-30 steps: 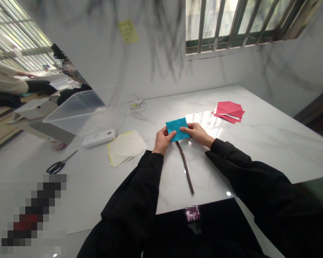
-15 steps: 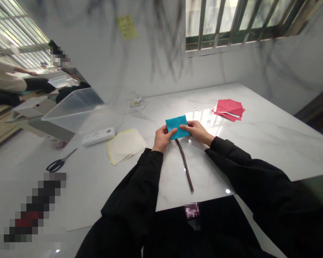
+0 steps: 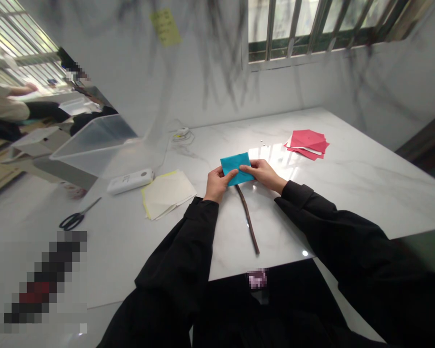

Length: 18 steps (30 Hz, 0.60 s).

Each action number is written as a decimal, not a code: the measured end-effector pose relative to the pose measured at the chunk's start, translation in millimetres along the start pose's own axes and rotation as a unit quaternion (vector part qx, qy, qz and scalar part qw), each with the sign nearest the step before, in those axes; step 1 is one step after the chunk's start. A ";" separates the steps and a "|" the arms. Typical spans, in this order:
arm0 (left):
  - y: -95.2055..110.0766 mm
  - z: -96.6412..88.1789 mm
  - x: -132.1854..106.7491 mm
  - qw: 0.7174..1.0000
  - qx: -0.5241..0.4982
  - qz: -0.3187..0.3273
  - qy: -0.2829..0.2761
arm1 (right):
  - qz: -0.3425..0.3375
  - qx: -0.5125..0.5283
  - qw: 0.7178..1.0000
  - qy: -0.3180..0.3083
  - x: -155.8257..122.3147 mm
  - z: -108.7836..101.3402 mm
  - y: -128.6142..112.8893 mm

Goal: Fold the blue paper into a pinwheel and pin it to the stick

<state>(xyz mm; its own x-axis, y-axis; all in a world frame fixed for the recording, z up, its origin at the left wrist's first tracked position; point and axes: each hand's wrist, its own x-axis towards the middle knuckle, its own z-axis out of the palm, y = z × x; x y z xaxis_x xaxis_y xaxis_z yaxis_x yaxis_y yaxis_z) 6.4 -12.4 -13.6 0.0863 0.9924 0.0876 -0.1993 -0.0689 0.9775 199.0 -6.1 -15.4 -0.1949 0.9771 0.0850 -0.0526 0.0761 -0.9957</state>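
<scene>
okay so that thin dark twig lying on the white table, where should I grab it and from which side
Probably the thin dark twig's bare middle, pinched from above across its width. It lies flat on the white marble table; its far end is under the folded teal paper held by both hands.

I've got the teal paper [image 3: 235, 167] pinched between my left hand [image 3: 216, 184] and my right hand [image 3: 263, 174], one at each lower corner. It's a folded, roughly rectangular piece, flat-coloured and crisp-edged, tilted a little with its top edge up and away from me, held just above the white marble desk [image 3: 348, 183] rather than lying on it.
</scene>
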 end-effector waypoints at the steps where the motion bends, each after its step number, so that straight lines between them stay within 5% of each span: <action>1: 0.4 0.4 -0.3 1.000 0.001 0.001 0.002 | 0.001 -0.004 1.000 0.000 0.3 -0.2 0.5; 18: 0.9 -2.4 2.5 0.999 -0.028 -0.017 0.031 | -0.001 -0.026 0.999 -0.026 -2.8 2.5 -6.9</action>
<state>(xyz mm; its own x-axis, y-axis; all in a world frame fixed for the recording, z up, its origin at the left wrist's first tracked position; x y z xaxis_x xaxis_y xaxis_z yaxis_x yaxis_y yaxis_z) 4.0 -9.7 -12.9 0.0331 0.9986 0.0408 -0.2516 -0.0312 0.9673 197.5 -9.9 -8.6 -0.2445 0.9656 0.0879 -0.0020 0.0902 -0.9959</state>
